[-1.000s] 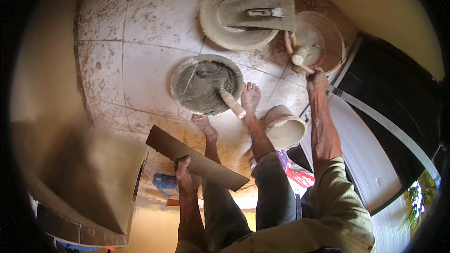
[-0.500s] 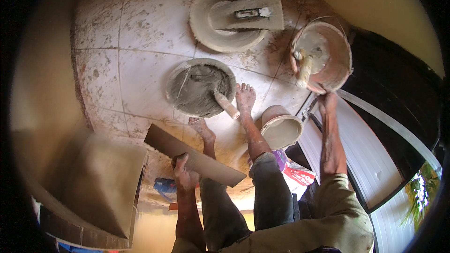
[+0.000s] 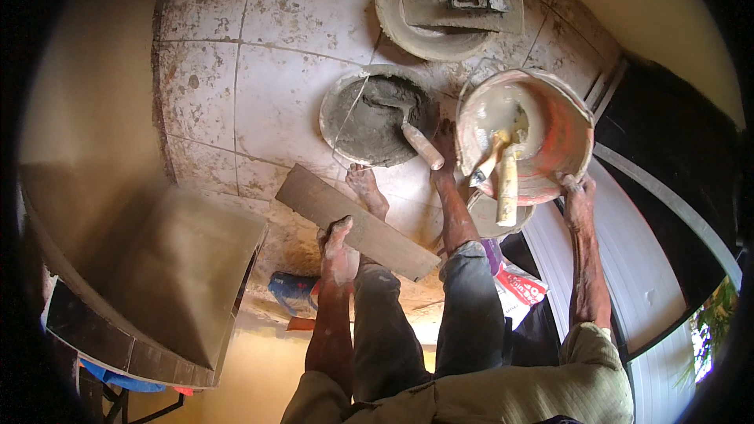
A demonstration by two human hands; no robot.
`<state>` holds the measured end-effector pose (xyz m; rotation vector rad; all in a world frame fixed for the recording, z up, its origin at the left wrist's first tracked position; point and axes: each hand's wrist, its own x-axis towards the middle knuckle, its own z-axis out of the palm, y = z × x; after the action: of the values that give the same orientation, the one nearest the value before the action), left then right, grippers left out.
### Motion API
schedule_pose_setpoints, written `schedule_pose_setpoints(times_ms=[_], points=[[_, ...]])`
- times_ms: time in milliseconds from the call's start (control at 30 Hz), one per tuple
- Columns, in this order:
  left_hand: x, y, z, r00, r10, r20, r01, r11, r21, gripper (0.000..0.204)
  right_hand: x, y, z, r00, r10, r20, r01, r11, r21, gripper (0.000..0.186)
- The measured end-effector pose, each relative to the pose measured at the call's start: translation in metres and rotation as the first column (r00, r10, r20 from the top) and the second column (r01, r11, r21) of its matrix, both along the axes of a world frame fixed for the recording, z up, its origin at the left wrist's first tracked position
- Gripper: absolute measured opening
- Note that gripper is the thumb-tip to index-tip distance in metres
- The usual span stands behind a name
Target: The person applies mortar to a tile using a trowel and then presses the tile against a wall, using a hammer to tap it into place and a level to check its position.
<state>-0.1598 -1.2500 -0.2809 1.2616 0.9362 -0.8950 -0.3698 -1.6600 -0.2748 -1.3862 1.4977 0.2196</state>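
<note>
On the near side of the mortar basin (image 3: 323, 124), a flat rectangular board (image 3: 369, 228) is held aslant by the left hand (image 3: 339, 251), its fingers closed on the near edge. In the basin, grey mortar (image 3: 357, 129) is seen, with a trowel (image 3: 422, 147) resting in it, its handle over the near right rim. Beyond the basin, to the right, a plastering float (image 3: 463, 4) is laid across a wider basin (image 3: 391, 23). Near and right of the mortar basin, a small bucket (image 3: 495, 224) is partly hidden by a reddish bucket (image 3: 559, 153), which stands out to the basin's right, tilted, with cloudy liquid and two pale-handled tools (image 3: 508, 188) inside. Its rim is pinched by the right hand (image 3: 577, 192). The step in hand is judged to be bucket handling; a steady rim grip seems called for, with the board kept clear.
</note>
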Motion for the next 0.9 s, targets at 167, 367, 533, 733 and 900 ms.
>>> schedule_pose_setpoints(times_ms=[167, 367, 533, 733, 900], points=[[0.003, 0.025, 0.004, 0.998, -0.047, 0.043, 0.046, 0.998, 0.032, 0.034, 0.044, 0.031, 0.020, 0.995, 0.096, -0.016, -0.096, 0.995, 0.008, 0.039], [0.009, 0.042, 0.004, 0.997, 0.081, 0.006, -0.082, 0.994, 0.077, 0.028, 0.084, 0.058, 0.027, 0.975, 0.151, 0.166, -0.141, 0.987, -0.072, 0.040], [0.007, 0.066, -0.001, 0.997, 0.051, 0.051, -0.052, 0.999, 0.012, 0.026, 0.103, 0.065, 0.031, 0.924, 0.381, 0.004, -0.377, 0.915, -0.146, 0.039], [0.011, 0.064, 0.009, 0.998, 0.027, 0.061, -0.031, 0.997, 0.068, 0.026, 0.125, 0.083, 0.035, 0.877, 0.475, -0.073, -0.477, 0.840, -0.258, 0.033], [0.009, 0.078, 0.000, 0.994, 0.099, 0.053, -0.096, 0.994, -0.049, 0.026, 0.131, 0.096, 0.031, 0.880, 0.466, -0.087, -0.470, 0.833, -0.291, 0.036]])
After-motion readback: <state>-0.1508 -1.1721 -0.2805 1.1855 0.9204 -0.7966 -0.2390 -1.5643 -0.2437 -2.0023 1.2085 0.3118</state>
